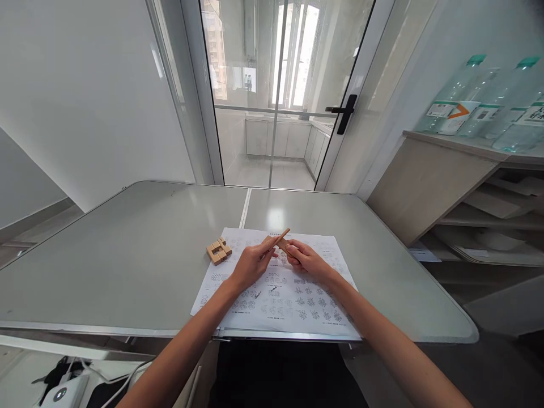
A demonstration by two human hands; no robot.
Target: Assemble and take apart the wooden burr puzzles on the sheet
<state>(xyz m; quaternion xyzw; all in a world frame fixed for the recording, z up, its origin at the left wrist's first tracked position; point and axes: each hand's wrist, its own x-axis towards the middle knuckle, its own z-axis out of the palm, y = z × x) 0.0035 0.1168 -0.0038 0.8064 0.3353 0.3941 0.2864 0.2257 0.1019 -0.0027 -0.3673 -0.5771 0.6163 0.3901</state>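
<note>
Both hands meet above a printed sheet (pixel 272 323) on the table. My left hand (pixel 254 262) is closed on a thin wooden stick (pixel 283 234) that points up and to the right. In my right hand (pixel 305 259) a wooden piece (pixel 282 243) is pinched, close against the stick; whether the two are joined I cannot tell. The fingers hide much of both. Left of my hands sits a small assembly of wooden puzzle blocks (pixel 219 251), partly over the sheet's upper left edge. The sheet carries rows of small diagrams and some pen marks.
The grey table (pixel 127 266) reaches to a glass door (pixel 272 147) with a black handle (pixel 346 113). At the right, several plastic bottles (pixel 467 102) stand on a wooden shelf unit (pixel 433 181). A white device (pixel 66 392) with cables lies below the table at the lower left.
</note>
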